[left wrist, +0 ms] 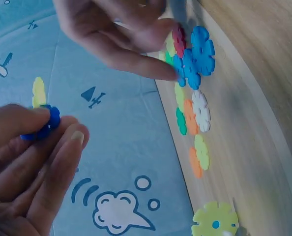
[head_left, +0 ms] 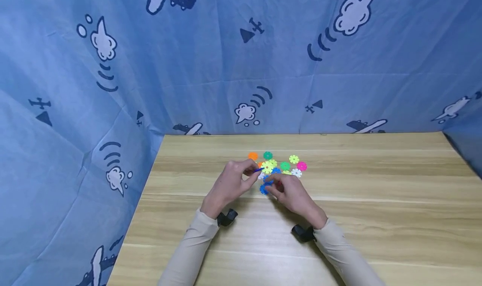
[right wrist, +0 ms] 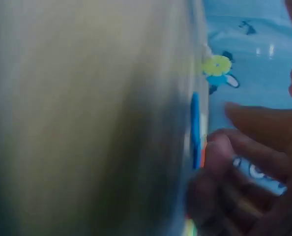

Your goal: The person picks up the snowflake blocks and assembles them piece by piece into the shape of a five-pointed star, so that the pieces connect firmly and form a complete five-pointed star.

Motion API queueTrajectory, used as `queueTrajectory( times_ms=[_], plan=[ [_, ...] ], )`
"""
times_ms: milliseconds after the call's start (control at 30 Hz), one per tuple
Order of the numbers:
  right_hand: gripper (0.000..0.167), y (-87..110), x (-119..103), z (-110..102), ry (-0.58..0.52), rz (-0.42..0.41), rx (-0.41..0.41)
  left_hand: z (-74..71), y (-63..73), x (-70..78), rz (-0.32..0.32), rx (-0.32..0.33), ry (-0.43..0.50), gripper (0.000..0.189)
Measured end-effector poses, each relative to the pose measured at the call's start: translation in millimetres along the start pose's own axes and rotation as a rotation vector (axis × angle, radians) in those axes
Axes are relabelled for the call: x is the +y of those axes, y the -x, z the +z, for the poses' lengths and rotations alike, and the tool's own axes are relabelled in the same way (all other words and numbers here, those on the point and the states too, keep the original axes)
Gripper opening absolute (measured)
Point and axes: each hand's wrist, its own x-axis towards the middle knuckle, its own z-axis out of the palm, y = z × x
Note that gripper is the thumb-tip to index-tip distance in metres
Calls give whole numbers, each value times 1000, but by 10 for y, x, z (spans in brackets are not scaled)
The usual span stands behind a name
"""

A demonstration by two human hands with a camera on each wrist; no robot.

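My left hand (head_left: 234, 181) pinches a dark blue flower-shaped disc (left wrist: 50, 120) between thumb and fingers, above the table. A yellow disc (head_left: 267, 167) stands joined to that blue one. My right hand (head_left: 294, 195) reaches low over blue discs (left wrist: 203, 51) at the near edge of the pile. Its thumb stands apart from its fingers, and I see nothing gripped between them. In the left wrist view a fingertip of the right hand overlaps a blue disc; whether it touches is unclear. The right wrist view is blurred.
Other loose discs lie on the wooden table (head_left: 376, 202): orange (head_left: 253, 155), green (head_left: 267, 155), yellow (head_left: 294, 159), pink (head_left: 301, 166) and white (head_left: 296, 173). A blue patterned curtain (head_left: 211, 60) hangs behind and to the left.
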Motion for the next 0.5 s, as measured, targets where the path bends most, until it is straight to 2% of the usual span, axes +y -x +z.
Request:
queueTrajectory(
  times_ms=[67, 167, 333, 500],
  plan=[
    [23, -17, 5, 68, 88, -23, -10, -18, 1, -4, -6, 4, -1, 4],
    [23, -20, 14, 107, 126, -11, -12, -30, -2, -3, -20, 11, -6, 5],
    [23, 1, 20, 55, 61, 52, -23, -60, -7, 7, -45, 28, -7, 7],
    [25, 11, 19, -72, -3, 62, -43, -82, -10, 2, -68, 30, -11, 12]
  ],
)
